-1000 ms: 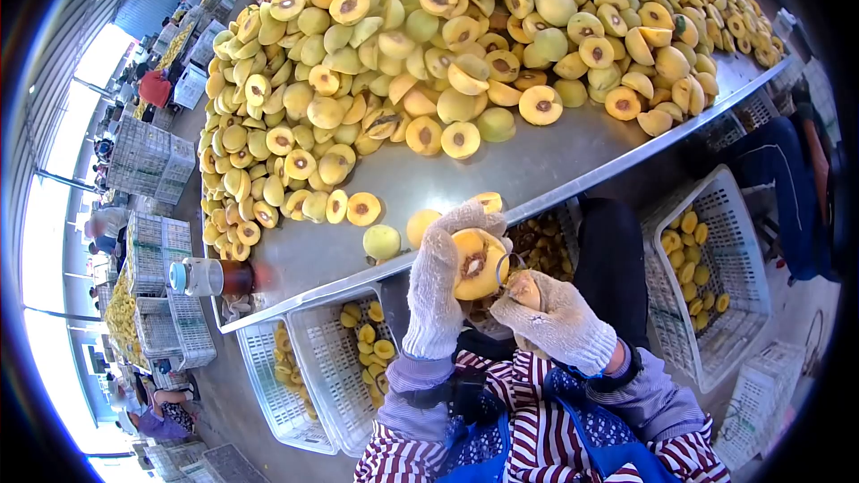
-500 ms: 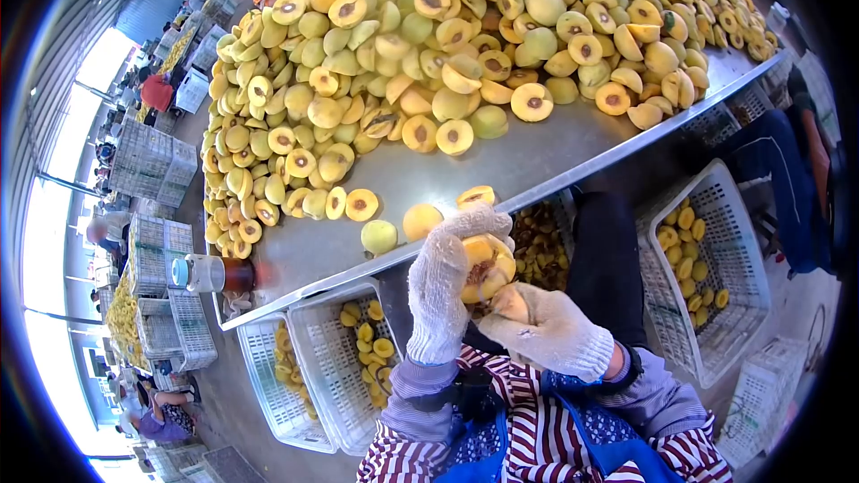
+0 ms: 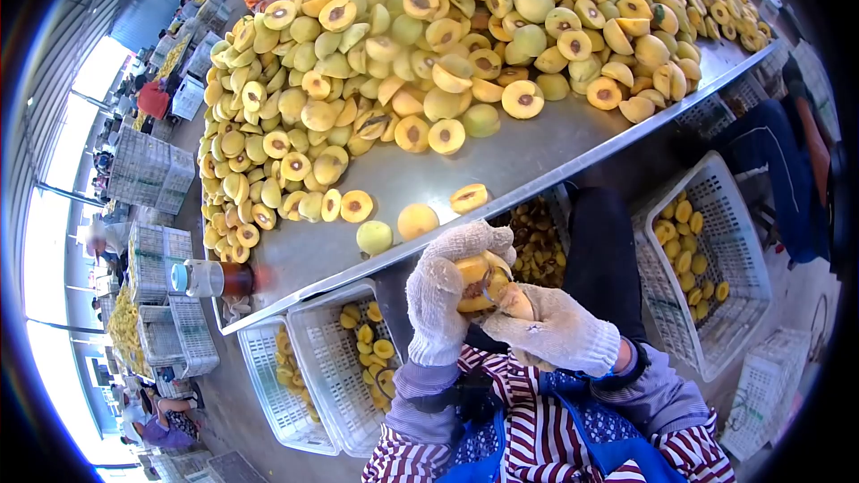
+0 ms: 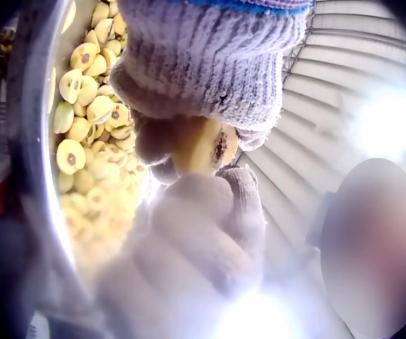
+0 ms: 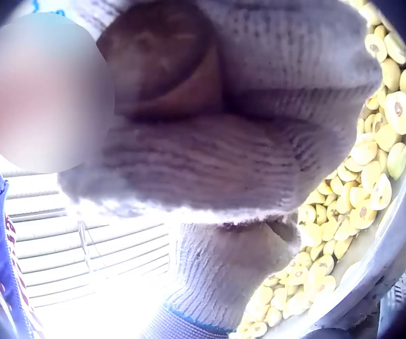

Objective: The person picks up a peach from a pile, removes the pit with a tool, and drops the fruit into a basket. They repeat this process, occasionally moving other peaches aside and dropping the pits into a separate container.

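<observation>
My gloved left hand [image 3: 437, 300] grips a halved yellow peach [image 3: 471, 270], its cut face with the brown pit hollow turned toward my right hand. My gloved right hand [image 3: 559, 331] holds the wooden handle [image 3: 516, 302] of a pitting tool with a curved metal loop blade, set at the peach's centre. In the right wrist view, the handle's round end [image 5: 160, 49] shows large inside the curled glove. The left wrist view shows the peach half [image 4: 199, 145] between both gloves, with rough brown flesh at its edge. Both hands are just off the table's front edge.
A metal table [image 3: 528, 156] carries a big heap of halved peaches [image 3: 403, 54]; a few lie near its edge. A bottle of dark liquid [image 3: 215, 278] stands at the left corner. White crates [image 3: 333, 353] with peach halves sit below left, another crate [image 3: 747, 277] at right. Brown scraps [image 3: 534, 237] lie under the table edge.
The peach half has turned in my left hand, its cut face swinging away from the head camera toward the right hand. The right hand has shifted slightly left with the tool against the peach.
</observation>
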Tool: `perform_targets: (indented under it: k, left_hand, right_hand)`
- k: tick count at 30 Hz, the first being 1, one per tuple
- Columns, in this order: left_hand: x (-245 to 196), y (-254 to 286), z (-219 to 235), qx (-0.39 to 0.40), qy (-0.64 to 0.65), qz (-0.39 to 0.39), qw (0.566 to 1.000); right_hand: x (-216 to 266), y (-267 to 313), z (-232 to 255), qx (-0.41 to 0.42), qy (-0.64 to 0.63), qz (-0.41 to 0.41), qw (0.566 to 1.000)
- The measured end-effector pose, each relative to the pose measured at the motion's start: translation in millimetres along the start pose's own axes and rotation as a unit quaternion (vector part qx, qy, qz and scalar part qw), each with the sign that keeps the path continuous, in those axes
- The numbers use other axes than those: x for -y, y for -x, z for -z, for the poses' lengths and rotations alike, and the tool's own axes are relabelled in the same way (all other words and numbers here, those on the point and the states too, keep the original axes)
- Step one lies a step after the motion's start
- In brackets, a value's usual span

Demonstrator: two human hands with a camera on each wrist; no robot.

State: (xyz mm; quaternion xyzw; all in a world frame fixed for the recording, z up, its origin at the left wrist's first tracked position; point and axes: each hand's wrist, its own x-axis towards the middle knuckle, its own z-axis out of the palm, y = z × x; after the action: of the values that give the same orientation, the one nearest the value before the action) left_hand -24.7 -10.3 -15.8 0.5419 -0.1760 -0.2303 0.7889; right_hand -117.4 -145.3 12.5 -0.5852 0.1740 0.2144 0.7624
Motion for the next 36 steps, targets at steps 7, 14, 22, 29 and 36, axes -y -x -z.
perform_targets:
  k: [7,14,22,29,36]
  left_hand:
    - [-8,-4,-8,-0.033,-0.039,0.011,0.999]
    - [-12,-3,-14,-0.056,-0.006,0.047,0.997]
    - [-4,4,-8,-0.032,-0.151,0.048,0.987]
    - [-6,-2,-19,-0.084,0.012,0.062,0.994]
    - [-9,0,-15,-0.079,-0.014,0.038,0.996]
  right_hand:
    - [2,-2,-1,-0.006,0.016,-0.004,1.000]
    - [-2,4,-11,0.001,0.019,-0.013,1.000]
    - [-18,-15,-8,-0.311,0.156,0.279,0.895]
    - [-21,-6,-17,-0.171,0.121,0.135,0.968]
    - [-21,-9,-7,-0.121,0.132,0.082,0.980]
